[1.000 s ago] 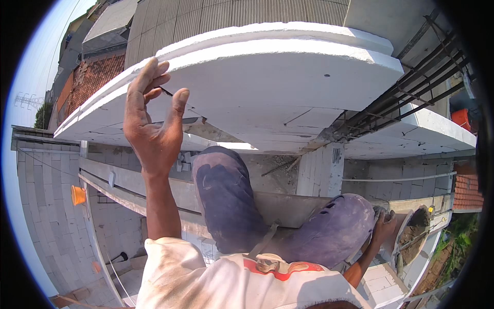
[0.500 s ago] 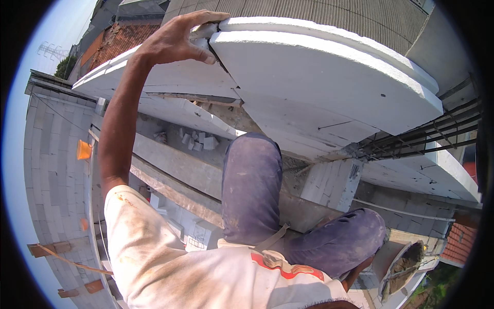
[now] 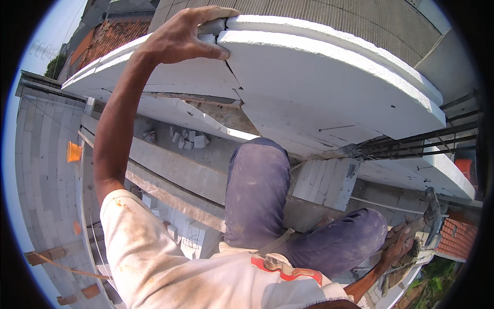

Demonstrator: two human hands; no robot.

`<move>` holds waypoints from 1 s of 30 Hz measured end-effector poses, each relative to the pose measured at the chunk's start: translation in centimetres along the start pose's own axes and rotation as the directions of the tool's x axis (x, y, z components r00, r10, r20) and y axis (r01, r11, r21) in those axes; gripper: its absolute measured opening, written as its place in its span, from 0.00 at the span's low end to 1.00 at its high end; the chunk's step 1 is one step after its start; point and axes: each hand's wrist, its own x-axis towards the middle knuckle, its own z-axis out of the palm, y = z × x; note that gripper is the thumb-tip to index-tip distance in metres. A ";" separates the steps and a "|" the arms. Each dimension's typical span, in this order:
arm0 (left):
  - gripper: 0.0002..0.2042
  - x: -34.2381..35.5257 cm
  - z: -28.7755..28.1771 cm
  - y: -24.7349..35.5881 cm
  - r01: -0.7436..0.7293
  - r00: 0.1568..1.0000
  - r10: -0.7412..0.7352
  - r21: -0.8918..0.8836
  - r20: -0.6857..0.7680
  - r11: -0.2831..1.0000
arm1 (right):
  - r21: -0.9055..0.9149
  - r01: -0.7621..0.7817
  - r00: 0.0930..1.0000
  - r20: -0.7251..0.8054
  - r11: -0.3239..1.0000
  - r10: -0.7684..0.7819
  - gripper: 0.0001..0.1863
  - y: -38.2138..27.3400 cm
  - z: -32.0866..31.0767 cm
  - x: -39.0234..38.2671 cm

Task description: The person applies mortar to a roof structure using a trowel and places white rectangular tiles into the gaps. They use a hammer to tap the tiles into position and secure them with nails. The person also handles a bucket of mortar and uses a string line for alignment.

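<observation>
My left hand (image 3: 193,38) is clamped over the top of a white block wall, thumb on the near face and fingers across the top. It grips the end of the left-hand white block (image 3: 180,69), beside a dark upright joint. The adjoining white block (image 3: 329,77) extends right from that joint. At the lower right, my right hand (image 3: 397,246) is closed around a grey, mortar-smeared tool (image 3: 431,206) that looks like a trowel; its exact shape is unclear. Close below this hand is a mortar container (image 3: 399,278), partly hidden by the hand and arm.
Steel reinforcing bars (image 3: 422,141) project at the wall's right end. Long planks (image 3: 175,193) run beneath my legs, with block pieces (image 3: 188,139) lower down. An orange bucket (image 3: 74,152) hangs at the left wall. Corrugated roofing (image 3: 350,26) lies beyond the white wall.
My right hand has come out from behind my knee into view, with the mortar-smeared tool raised over the container. My left hand keeps its hold on the block; the view has shifted slightly.
</observation>
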 end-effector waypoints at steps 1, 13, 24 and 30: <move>0.51 0.8 0.4 0.5 -0.020 1.000 0.019 -0.040 -0.015 0.999 | -0.104 0.115 0.993 0.034 0.988 -0.112 0.26 -3.5 1.4 0.9; 0.47 0.5 -0.1 1.9 -0.015 0.999 0.013 -0.074 -0.030 0.997 | 0.175 0.961 0.058 0.632 0.215 -0.773 0.26 -22.2 26.4 9.7; 0.45 0.7 0.5 2.4 0.007 0.998 -0.010 -0.049 -0.065 0.999 | 0.108 0.993 -0.045 0.739 0.052 -0.672 0.16 -23.5 31.8 8.8; 0.46 0.9 -1.7 2.8 0.069 0.995 -0.067 -0.030 0.076 0.997 | -0.234 0.971 0.211 0.716 0.057 -0.665 0.25 -21.6 23.9 10.0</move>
